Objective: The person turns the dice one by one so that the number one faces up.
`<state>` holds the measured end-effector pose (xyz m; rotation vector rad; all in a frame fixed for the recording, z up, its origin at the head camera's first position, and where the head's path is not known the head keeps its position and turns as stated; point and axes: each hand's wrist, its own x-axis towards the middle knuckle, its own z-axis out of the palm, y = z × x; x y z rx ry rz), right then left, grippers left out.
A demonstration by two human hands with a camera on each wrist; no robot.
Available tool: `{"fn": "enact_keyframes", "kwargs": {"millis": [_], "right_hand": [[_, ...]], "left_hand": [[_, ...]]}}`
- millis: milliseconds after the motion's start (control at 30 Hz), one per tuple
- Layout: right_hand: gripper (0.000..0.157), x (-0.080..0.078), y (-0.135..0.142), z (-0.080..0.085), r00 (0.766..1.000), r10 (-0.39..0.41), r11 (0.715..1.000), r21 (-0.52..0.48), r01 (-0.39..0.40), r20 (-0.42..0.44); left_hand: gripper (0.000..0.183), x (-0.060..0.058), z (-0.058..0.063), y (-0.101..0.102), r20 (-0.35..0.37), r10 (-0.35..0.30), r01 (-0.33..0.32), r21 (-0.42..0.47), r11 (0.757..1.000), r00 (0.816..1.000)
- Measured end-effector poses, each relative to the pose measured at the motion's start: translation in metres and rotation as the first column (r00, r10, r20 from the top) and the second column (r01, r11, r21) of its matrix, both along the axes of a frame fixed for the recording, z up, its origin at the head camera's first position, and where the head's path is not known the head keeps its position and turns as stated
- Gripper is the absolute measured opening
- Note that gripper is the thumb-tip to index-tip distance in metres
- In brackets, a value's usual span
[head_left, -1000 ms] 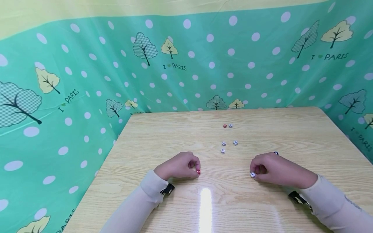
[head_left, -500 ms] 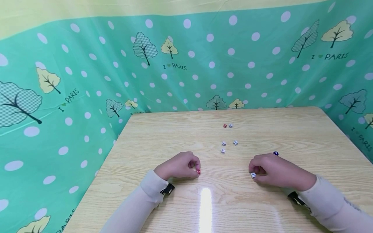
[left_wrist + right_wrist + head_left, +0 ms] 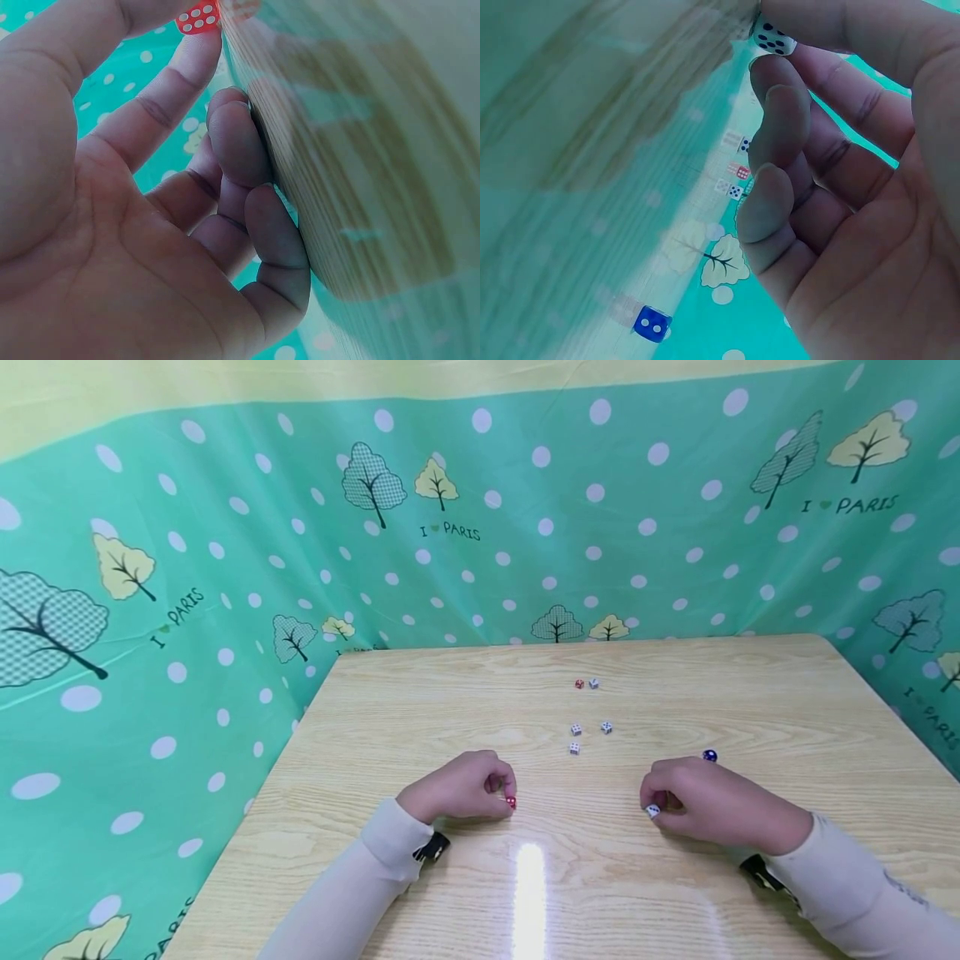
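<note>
My left hand (image 3: 468, 787) pinches a red die (image 3: 511, 802) between thumb and index finger, low over the wooden table. In the left wrist view the red die (image 3: 198, 16) shows white pips, and the other fingers curl against the tabletop. On the right, my right hand (image 3: 701, 797) holds a white die (image 3: 652, 811) with dark pips by thumb and fingertips. The right wrist view has that white die (image 3: 774, 37) at the top, tilted in the grip. A blue die (image 3: 709, 756) lies just beyond the right hand's knuckles.
Three white dice, one of them nearest (image 3: 574, 749), lie mid-table between and beyond the hands. Farther back, a red die (image 3: 579, 684) sits beside another white die (image 3: 593, 684). A green patterned curtain (image 3: 450, 527) hangs behind the table (image 3: 390, 710).
The right hand has shifted slightly left and the white die in it has tilted a little. More of the blue die shows behind that hand. The left hand stays put.
</note>
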<state>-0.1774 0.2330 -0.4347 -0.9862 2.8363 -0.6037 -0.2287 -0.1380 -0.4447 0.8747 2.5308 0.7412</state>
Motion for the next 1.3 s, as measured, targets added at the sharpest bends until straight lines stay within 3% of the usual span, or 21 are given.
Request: {"fn": "enact_keyframes", "kwargs": {"millis": [800, 1033, 1300], "right_hand": [[0.026, -0.0001, 0.0014, 0.0002, 1.0, 0.004, 1.0, -0.015, -0.004, 0.0], [0.021, 0.0051, -0.0011, 0.0005, 0.997, -0.07, 0.996, 0.054, 0.072, -0.042], [0.02, 0.0064, -0.0079, -0.002, 0.991, -0.086, 0.99, 0.104, 0.097, -0.103]], "left_hand": [[0.015, 0.0006, 0.0014, 0.0005, -0.001, 0.004, -0.004, -0.01, 1.0, 1.0], [0.016, 0.001, 0.0026, 0.0008, 0.001, 0.006, -0.006, -0.018, 1.0, 1.0], [0.016, 0.0007, 0.0009, 0.0003, 0.003, 0.008, -0.008, -0.012, 1.0, 1.0]]}}
